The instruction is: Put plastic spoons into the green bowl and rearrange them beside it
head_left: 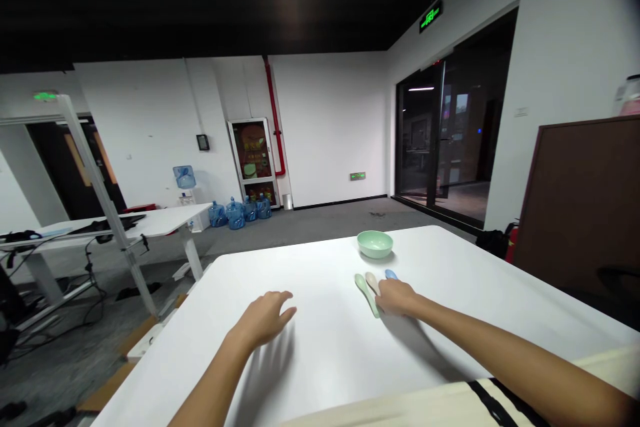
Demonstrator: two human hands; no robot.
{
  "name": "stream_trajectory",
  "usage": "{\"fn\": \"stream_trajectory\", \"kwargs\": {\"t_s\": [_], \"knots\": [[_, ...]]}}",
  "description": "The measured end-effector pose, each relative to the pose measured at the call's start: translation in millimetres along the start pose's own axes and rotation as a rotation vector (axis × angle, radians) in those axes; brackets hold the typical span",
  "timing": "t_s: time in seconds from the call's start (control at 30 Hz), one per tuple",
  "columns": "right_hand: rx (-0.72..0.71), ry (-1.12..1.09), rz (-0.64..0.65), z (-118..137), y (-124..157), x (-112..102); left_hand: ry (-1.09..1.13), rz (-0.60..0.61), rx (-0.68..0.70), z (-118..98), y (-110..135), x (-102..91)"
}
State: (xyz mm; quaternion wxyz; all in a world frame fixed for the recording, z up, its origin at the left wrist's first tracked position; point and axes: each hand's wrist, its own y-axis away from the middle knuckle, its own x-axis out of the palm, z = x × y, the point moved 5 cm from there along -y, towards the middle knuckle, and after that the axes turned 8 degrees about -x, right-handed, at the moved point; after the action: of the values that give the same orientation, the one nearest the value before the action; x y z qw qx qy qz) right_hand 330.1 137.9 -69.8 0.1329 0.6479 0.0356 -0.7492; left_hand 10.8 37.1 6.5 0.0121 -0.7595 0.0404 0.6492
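Three spoons lie side by side on the white table [320, 347]. The light green spoon [367, 295] is the leftmost and shows in full. To its right, the beige spoon [371, 281] and the blue spoon [391, 274] show mainly their bowls. My right hand [397, 297] covers their handles, its fingers curled down at the tabletop. Which handle the fingers grip, if any, is hidden. Beyond the spoons stands a light green bowl [375, 245], upright. My left hand [267, 318] hovers over the table left of the spoons, thumb and fingers apart, holding nothing.
Another white table [170, 219] with cables and a metal post [100, 187] stands at the left. Several blue water jugs [235, 213] sit on the floor by the far wall. A brown panel [575, 213] rises on the right, near a glass door [440, 140].
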Motion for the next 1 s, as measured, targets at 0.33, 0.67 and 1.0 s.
{"fn": "stream_trajectory", "kwargs": {"t_s": [0.33, 0.67, 1.0], "knots": [[-0.141, 0.09, -0.191, 20, 1, -6, 0.006, -0.004, -0.002, 0, -1, -0.4], [-0.175, 0.113, -0.171, 29, 4, 4, 0.006, -0.007, -0.001, 0, -1, -0.6], [-0.105, -0.202, -0.236, 16, -12, -3, -0.001, -0.017, -0.003, 2, -2, 0.7]]}}
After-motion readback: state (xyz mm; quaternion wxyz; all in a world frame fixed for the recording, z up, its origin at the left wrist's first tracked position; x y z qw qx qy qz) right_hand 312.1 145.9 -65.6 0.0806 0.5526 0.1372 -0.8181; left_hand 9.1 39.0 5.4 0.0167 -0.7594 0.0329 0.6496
